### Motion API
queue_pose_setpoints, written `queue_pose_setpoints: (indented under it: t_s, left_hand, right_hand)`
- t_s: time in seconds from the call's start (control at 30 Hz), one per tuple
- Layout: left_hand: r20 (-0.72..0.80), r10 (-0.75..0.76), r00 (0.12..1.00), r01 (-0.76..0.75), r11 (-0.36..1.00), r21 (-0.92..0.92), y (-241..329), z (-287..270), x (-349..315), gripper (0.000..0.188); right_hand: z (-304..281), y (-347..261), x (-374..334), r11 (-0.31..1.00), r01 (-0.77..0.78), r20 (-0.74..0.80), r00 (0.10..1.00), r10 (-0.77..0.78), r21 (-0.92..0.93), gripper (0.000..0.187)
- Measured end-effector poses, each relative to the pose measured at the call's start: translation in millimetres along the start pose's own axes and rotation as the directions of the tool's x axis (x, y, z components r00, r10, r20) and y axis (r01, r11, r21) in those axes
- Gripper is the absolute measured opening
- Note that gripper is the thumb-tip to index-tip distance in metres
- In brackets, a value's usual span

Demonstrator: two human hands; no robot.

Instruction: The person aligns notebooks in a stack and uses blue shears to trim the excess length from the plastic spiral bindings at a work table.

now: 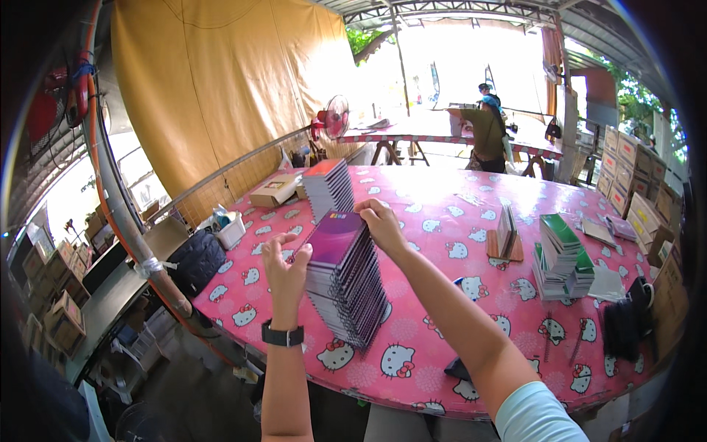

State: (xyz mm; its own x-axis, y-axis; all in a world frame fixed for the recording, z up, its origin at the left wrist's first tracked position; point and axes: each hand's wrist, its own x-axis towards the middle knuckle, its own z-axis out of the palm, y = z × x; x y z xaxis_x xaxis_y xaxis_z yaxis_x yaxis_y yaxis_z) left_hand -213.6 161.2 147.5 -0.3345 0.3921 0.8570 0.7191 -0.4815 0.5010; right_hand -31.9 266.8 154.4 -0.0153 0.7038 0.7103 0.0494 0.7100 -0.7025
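Observation:
A tall stack of spiral-bound notebooks [347, 295] stands before me on the table, its coil edges toward me. The top notebook [337, 239] has a purple cover. My right hand [379, 222] has its fingers closed at the far right corner of that cover; the fingertips are partly hidden. At the stack's left side my left hand [284, 269] is open, thumb and fingers apart, close to the cover's left edge. It wears a black wristwatch [283, 335]. Just behind stands a second notebook stack [328, 193] with an orange-red top cover.
The table's pink patterned cloth [434, 331] spreads around the stacks. Green-covered notebooks [563, 258] and a wooden stand [505, 243] sit at right. A cardboard box [275, 190] and white bin [231, 230] lie left. A co-worker [487, 132] stands at a far table.

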Motion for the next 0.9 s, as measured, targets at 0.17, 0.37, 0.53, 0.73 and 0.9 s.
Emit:
queue_pose_setpoints:
  t_s: [0.17, 0.37, 0.53, 0.73, 0.9]
  left_hand:
    - [0.176, -0.447, 0.877, 0.469, 0.718, -0.514, 23, 22, -15, 0.063]
    - [0.024, -0.325, 0.946, 0.321, 0.919, -0.231, 9, 29, -19, 0.055]
    - [-0.151, -0.071, 0.986, 0.060, 0.995, -0.077, 1, -28, -52, 0.040]
    - [-0.048, -0.036, 0.998, 0.013, 0.908, -0.420, 57, -40, -180, 0.034]
    - [0.556, 0.090, 0.826, 0.116, 0.939, -0.324, 132, 8, -245, 0.020]
  right_hand:
    - [12, 6, -19, 0.958, -0.195, -0.109, 0.969, 0.221, 0.211, 0.028]
    - [-2, -6, -28, 0.958, -0.125, -0.050, 0.989, 0.142, 0.257, 0.052]
    - [-102, -11, -130, 0.891, 0.097, 0.325, 0.944, 0.059, -0.444, 0.061]
    - [-227, -47, -299, 0.522, 0.036, 0.322, 0.822, 0.470, -0.853, 0.073]
    - [-280, -62, -330, 0.300, -0.266, -0.099, 0.875, 0.473, -0.916, 0.075]
